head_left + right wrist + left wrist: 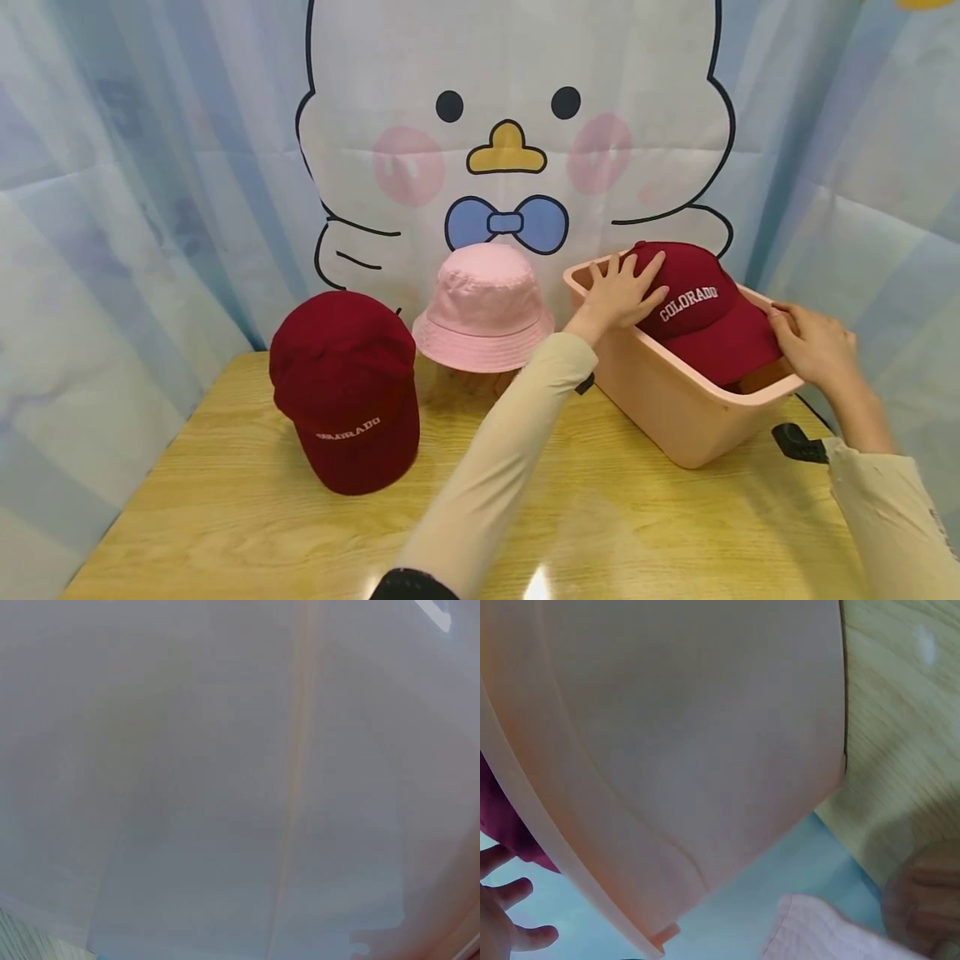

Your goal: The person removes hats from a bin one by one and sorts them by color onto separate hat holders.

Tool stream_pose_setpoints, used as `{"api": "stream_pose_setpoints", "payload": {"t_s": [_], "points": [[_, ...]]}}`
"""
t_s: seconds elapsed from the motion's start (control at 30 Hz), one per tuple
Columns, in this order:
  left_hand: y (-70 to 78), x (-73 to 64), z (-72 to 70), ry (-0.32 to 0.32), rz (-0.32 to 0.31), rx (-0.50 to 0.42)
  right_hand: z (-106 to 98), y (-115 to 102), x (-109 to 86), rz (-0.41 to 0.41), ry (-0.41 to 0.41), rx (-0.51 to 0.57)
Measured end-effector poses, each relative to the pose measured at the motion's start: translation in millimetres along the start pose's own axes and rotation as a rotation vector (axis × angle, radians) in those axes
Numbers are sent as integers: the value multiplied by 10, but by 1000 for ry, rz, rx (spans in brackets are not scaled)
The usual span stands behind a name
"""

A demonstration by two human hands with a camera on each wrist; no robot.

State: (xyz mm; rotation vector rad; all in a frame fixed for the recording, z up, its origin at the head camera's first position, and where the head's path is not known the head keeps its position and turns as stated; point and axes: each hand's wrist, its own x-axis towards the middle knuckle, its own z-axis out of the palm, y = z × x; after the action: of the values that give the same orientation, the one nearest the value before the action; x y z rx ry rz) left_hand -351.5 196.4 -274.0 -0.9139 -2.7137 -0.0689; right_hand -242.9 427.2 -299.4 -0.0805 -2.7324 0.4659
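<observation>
A dark red baseball cap lettered COLORADO sits in the top of a peach plastic bin, its brim slanting towards the bin's near right end. My left hand lies with spread fingers on the left side of the cap's crown. My right hand grips the bin's right rim beside the brim, its fingers partly hidden. In the left wrist view, left fingers show past the bin's wall. The bin's outer wall fills most of the right wrist view.
A second dark red COLORADO cap stands raised at the left of the wooden table. Behind, at the middle, a pink bucket hat rests on a stand mostly hidden beneath it. A printed curtain hangs along the back.
</observation>
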Motion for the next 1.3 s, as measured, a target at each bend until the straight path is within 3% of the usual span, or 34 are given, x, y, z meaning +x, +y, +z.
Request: {"api": "stream_pose_setpoints", "payload": {"t_s": [0.2, 0.57, 0.97, 1.13, 1.3], "points": [[53, -7, 15, 56, 14, 29, 3, -1, 15, 9, -3, 2], [195, -98, -13, 263, 101, 85, -13, 43, 18, 3, 12, 6], [268, -226, -58, 496, 177, 259, -9, 18, 22, 6, 0, -1], [219, -270, -179, 622, 226, 314, 2, 29, 19, -3, -3, 2], [116, -334, -459, 749, 229, 361, 9, 53, 10, -13, 7, 5]]}}
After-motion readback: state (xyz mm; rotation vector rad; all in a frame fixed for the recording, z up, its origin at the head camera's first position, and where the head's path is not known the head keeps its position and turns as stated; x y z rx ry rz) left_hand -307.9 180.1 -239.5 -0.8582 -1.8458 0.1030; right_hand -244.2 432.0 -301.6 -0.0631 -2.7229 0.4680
